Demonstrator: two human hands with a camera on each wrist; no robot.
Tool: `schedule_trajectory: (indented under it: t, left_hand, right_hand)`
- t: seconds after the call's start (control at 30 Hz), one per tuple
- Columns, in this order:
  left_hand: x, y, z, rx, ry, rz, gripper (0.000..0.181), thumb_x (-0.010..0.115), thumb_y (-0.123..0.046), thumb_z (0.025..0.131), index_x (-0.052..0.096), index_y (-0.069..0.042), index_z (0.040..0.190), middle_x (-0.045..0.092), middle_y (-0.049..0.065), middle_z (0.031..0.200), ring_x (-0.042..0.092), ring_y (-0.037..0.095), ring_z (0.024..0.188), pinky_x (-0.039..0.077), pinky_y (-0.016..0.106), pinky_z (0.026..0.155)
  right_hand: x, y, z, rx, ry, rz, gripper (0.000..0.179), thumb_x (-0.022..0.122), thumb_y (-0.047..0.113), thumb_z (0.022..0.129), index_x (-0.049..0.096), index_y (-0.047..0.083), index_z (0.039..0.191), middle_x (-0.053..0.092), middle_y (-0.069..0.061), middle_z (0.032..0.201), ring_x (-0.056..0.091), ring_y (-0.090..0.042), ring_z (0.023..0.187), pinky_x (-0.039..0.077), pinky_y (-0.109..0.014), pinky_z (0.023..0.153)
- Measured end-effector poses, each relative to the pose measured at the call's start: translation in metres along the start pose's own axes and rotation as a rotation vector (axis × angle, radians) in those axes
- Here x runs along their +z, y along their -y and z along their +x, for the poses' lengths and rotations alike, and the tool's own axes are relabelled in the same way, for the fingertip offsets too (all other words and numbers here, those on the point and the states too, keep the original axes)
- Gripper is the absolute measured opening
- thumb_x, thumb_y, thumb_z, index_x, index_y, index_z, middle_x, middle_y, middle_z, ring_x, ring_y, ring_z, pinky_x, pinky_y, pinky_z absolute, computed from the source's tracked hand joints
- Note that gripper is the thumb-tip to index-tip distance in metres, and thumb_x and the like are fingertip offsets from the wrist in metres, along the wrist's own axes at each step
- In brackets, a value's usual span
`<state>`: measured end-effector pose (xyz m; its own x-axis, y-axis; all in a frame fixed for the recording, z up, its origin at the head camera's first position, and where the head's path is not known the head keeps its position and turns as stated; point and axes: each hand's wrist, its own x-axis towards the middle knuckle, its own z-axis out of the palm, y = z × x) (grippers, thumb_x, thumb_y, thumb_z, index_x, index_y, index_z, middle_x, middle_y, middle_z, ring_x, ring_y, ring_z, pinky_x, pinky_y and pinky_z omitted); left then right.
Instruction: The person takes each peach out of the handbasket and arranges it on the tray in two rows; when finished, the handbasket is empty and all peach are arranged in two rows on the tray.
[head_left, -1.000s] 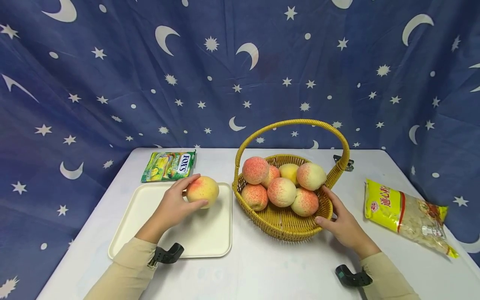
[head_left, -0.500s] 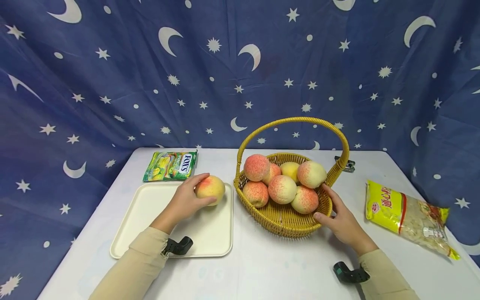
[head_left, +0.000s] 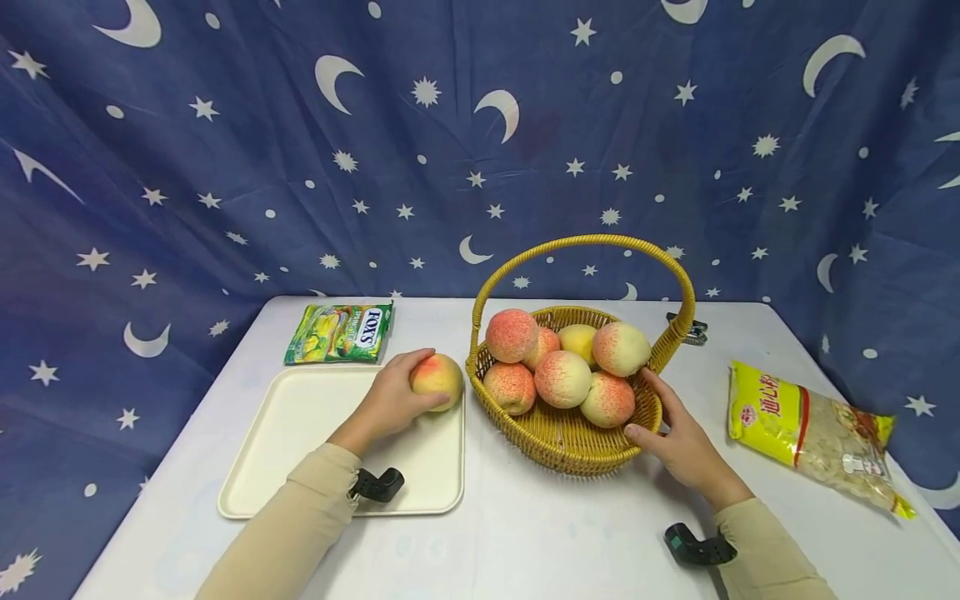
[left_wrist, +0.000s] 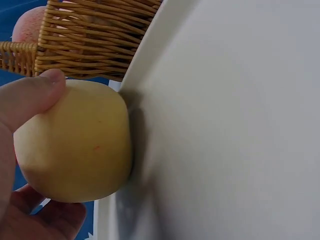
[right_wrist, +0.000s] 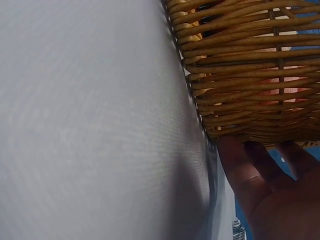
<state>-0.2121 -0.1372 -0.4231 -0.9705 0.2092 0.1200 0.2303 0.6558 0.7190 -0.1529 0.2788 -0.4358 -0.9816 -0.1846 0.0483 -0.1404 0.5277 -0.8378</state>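
My left hand [head_left: 390, 400] holds a yellow-orange peach [head_left: 437, 382] between thumb and fingers, over the right edge of the cream tray [head_left: 300, 442]. In the left wrist view the peach [left_wrist: 77, 145] overlaps the tray's rim, with the basket just beyond. The wicker basket [head_left: 577, 458] has a tall arched handle and holds several red-and-cream peaches [head_left: 564, 380]; a yellow fruit [head_left: 577, 343] shows partly behind them. My right hand [head_left: 686, 446] grips the basket's right side, its thumb at the rim. In the right wrist view its fingers [right_wrist: 240, 165] lie against the woven outer wall.
A green FOX'S candy bag [head_left: 339, 333] lies behind the tray. At the right is a yellow-and-clear pasta bag [head_left: 813, 437]. A small black clip-like thing [head_left: 693, 333] lies behind the basket. A blue star-and-moon curtain [head_left: 420, 200] hangs behind the white table [head_left: 525, 542].
My left hand has carried the peach rightward across the tray, close to the basket. My right hand stays at the basket's side, and the basket has hardly moved.
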Motion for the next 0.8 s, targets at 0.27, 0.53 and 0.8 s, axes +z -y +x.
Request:
schedule_trajectory:
  t: [0.27,0.53,0.8]
  left_hand:
    - [-0.0013,-0.0033,-0.0007,-0.022,0.051,0.014,0.077,0.08,-0.029,0.083,0.046,-0.007,0.149,0.046,0.022,0.145,0.045,0.039,0.132,0.036,0.054,0.108]
    - [-0.0045,0.0006,-0.0033,-0.02,0.067,-0.012,0.073,0.077,-0.018,0.085,0.045,-0.007,0.149,0.048,0.021,0.144,0.051,0.038,0.126,0.042,0.052,0.104]
    - [0.001,0.0017,-0.0003,-0.037,0.019,-0.026,0.07,0.08,-0.02,0.085,0.048,-0.006,0.146,0.053,0.021,0.137,0.053,0.037,0.123,0.043,0.05,0.103]
  right_hand:
    - [0.0003,-0.0005,0.001,-0.004,0.005,0.006,0.091,0.068,0.021,0.095,0.008,0.015,0.162,0.013,-0.028,0.161,0.019,-0.057,0.141,0.027,-0.074,0.102]
    - [-0.0005,0.0011,0.0007,0.002,0.001,0.003,0.091,0.068,0.022,0.095,0.007,0.016,0.162,0.013,-0.028,0.162,0.019,-0.056,0.141,0.024,-0.076,0.103]
    - [0.0004,-0.0007,-0.0002,-0.002,-0.003,0.023,0.09,0.068,0.02,0.096,0.007,0.015,0.162,0.011,-0.027,0.162,0.016,-0.056,0.142,0.022,-0.075,0.104]
